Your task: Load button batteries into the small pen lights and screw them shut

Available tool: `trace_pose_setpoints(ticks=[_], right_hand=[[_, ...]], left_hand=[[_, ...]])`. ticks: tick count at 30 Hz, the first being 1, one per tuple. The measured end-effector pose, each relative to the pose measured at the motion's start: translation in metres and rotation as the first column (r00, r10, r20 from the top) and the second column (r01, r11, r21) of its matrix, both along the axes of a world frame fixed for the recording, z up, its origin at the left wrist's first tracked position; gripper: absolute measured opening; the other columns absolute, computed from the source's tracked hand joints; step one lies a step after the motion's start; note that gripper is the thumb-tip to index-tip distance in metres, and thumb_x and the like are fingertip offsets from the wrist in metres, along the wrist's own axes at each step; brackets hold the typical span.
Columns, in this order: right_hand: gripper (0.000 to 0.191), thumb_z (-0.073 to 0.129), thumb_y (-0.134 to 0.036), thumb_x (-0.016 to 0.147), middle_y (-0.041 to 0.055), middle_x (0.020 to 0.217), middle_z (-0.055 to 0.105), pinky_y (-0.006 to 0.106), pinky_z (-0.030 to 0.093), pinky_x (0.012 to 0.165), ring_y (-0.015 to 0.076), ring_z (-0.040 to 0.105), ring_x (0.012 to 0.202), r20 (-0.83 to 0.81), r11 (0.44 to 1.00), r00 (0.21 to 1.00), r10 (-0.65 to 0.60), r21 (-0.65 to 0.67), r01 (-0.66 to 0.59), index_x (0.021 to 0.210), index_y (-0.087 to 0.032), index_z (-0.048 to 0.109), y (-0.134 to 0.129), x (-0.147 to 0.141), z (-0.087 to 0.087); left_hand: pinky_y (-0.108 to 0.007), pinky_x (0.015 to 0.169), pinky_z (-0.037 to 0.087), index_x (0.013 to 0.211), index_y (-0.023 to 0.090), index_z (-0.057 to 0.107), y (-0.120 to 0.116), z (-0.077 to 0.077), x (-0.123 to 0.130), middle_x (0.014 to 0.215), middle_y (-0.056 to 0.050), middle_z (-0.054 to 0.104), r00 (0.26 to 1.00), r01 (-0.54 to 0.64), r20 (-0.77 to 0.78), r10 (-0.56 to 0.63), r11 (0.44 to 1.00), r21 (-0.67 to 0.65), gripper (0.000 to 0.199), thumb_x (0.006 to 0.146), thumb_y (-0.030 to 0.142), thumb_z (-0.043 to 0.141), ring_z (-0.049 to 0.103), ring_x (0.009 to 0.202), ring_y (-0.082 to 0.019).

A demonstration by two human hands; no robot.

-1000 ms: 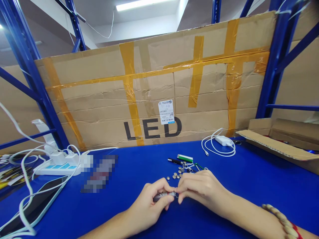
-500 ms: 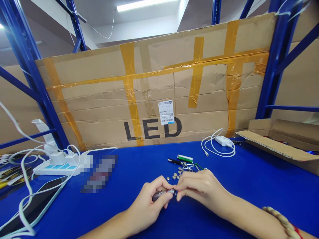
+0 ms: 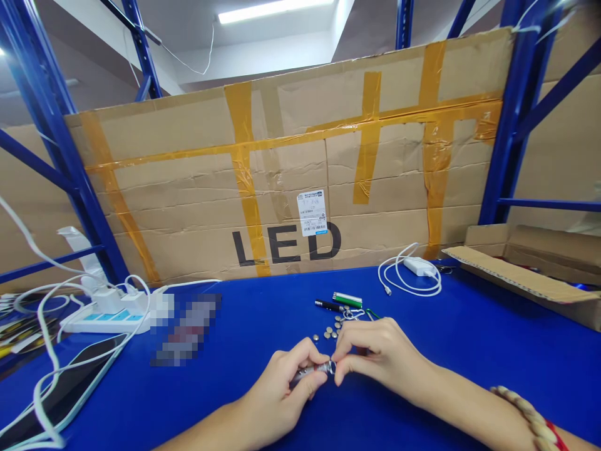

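Observation:
My left hand (image 3: 277,391) is closed around a small silver-grey penlight-like tube (image 3: 305,372), held low over the blue table. At the tube's right end is a small metal ring (image 3: 332,367), pinched between the thumb and index finger of my right hand (image 3: 387,351). Just beyond my hands lie several round button cells (image 3: 330,334). Behind them are a black pen-shaped tube (image 3: 328,305), a green and silver tube (image 3: 347,300) and a pale metal clip (image 3: 354,314), partly hidden by my right hand.
A white cable with its adapter (image 3: 419,267) lies at the back right, near an open cardboard box (image 3: 521,275). On the left are a power strip (image 3: 106,321), loose white cords and a phone (image 3: 61,388). A large cardboard panel (image 3: 188,207) closes off the back.
My left hand has shifted slightly down and right with the tube. My right fingertips have parted a little, and the ring between them shows more clearly.

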State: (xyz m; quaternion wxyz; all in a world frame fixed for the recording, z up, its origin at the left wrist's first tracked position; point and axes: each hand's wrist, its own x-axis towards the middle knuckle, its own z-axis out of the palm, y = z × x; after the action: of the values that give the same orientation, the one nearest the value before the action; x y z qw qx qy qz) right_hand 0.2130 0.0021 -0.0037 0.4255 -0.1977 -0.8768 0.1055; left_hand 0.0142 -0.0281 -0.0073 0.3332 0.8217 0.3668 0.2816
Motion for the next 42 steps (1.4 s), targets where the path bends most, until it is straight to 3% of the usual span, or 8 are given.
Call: trace_pose_setpoints(ticks=[4, 10, 21, 24, 29, 42], right_hand=[[0.027, 0.063, -0.040, 0.078, -0.0013, 0.060, 0.060, 0.017, 0.036, 0.050, 0.0068, 0.052, 0.054, -0.008, 0.999, 1.000, 0.016, -0.036, -0.016, 0.065, -0.017, 0.066, 0.000, -0.001, 0.000], [0.035, 0.065, -0.049, 0.072, -0.0017, 0.055, 0.057, 0.017, 0.032, 0.046, 0.0067, 0.047, 0.049, 0.024, 0.993, 0.999, -0.026, -0.112, 0.029, 0.060, -0.017, 0.066, -0.002, -0.001, 0.001], [0.038, 0.064, -0.055, 0.069, -0.0009, 0.054, 0.056, 0.017, 0.031, 0.045, 0.0068, 0.044, 0.047, 0.031, 0.964, 0.998, -0.058, -0.259, 0.064, 0.061, -0.018, 0.068, -0.001, -0.004, -0.005], [0.040, 0.067, -0.056, 0.064, -0.0008, 0.054, 0.056, 0.017, 0.030, 0.042, 0.0062, 0.043, 0.044, 0.063, 0.928, 0.995, -0.073, -0.360, 0.090, 0.059, -0.017, 0.068, -0.002, -0.006, -0.006], [0.041, 0.071, -0.055, 0.060, -0.0007, 0.058, 0.057, 0.017, 0.032, 0.040, 0.0044, 0.043, 0.036, 0.052, 0.824, 0.997, -0.054, -0.561, 0.074, 0.060, -0.014, 0.067, -0.003, -0.005, -0.010], [0.023, 0.068, -0.040, 0.073, -0.0023, 0.060, 0.058, 0.017, 0.031, 0.049, 0.0075, 0.046, 0.051, 0.156, 0.944, 0.980, -0.122, -0.285, 0.163, 0.065, -0.019, 0.067, -0.004, -0.002, -0.001]], left_hand=[[-0.018, 0.055, 0.030, 0.078, 0.017, 0.043, 0.000, -0.002, 0.000, 0.064, 0.002, 0.048, 1.000, 0.010, -0.011, -0.009, 0.996, 0.085, 0.014, 0.089, 0.025, 0.041, 0.042, 0.056, -0.009], [-0.018, 0.058, 0.033, 0.079, 0.018, 0.038, -0.002, -0.003, -0.001, 0.074, 0.000, 0.054, 0.998, 0.058, -0.005, -0.058, 0.994, 0.096, 0.012, 0.090, 0.023, 0.039, 0.046, 0.062, -0.010], [-0.017, 0.059, 0.034, 0.079, 0.018, 0.040, -0.003, -0.002, -0.003, 0.074, -0.001, 0.057, 0.994, 0.105, -0.026, -0.102, 0.969, 0.225, 0.011, 0.090, 0.016, 0.040, 0.050, 0.063, -0.010], [-0.017, 0.059, 0.035, 0.078, 0.018, 0.042, -0.005, -0.001, -0.002, 0.073, -0.001, 0.058, 0.993, 0.116, -0.062, -0.104, 0.960, 0.253, 0.012, 0.089, 0.015, 0.040, 0.052, 0.063, -0.011], [-0.017, 0.058, 0.036, 0.079, 0.018, 0.044, -0.006, 0.000, -0.002, 0.072, -0.002, 0.059, 0.993, 0.093, -0.097, -0.068, 0.956, 0.279, 0.011, 0.089, 0.016, 0.040, 0.052, 0.062, -0.011], [-0.018, 0.055, 0.035, 0.078, 0.018, 0.038, -0.003, -0.002, -0.001, 0.069, 0.000, 0.052, 0.998, 0.041, -0.062, -0.030, 0.980, 0.195, 0.013, 0.090, 0.019, 0.038, 0.046, 0.059, -0.010]])
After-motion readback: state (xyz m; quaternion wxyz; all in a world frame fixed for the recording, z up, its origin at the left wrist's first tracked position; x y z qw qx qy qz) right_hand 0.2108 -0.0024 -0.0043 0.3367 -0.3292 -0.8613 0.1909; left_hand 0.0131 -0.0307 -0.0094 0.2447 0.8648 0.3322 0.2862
